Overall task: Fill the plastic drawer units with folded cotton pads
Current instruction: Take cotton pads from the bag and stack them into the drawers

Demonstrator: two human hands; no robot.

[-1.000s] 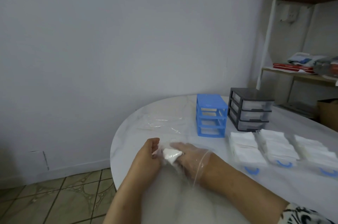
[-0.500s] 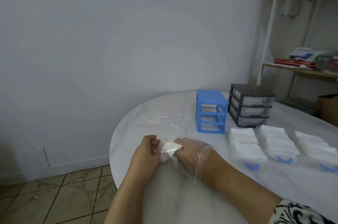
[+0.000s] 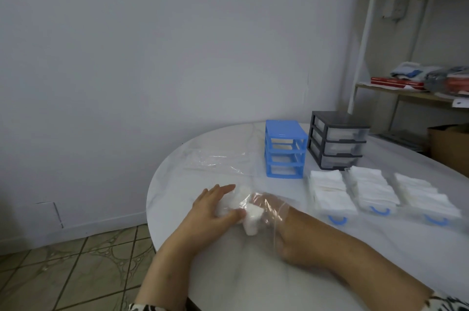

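Observation:
My left hand (image 3: 215,209) lies over a clear plastic bag of white cotton pads (image 3: 250,218) near the table's left edge, fingers stretched across its top, thumb pinching it from below. My right hand (image 3: 271,211) is inside the clear plastic, its fingers curled on the pads; the film blurs them. A blue drawer frame (image 3: 284,150) stands with its slots empty. Right of it is a black drawer unit (image 3: 335,140) with its clear drawers in. Three pulled-out drawers full of folded pads (image 3: 330,196) lie in a row in front of them.
The white marble table (image 3: 253,272) is round, with its edge close on my left and tiled floor below. An empty clear bag (image 3: 220,160) lies flat left of the blue frame. A shelf rack (image 3: 406,92) and a cardboard box (image 3: 449,145) stand at the right.
My left fingers have uncurled and now stretch over the bag. The pads have slid lower between my hands. The view has shifted slightly.

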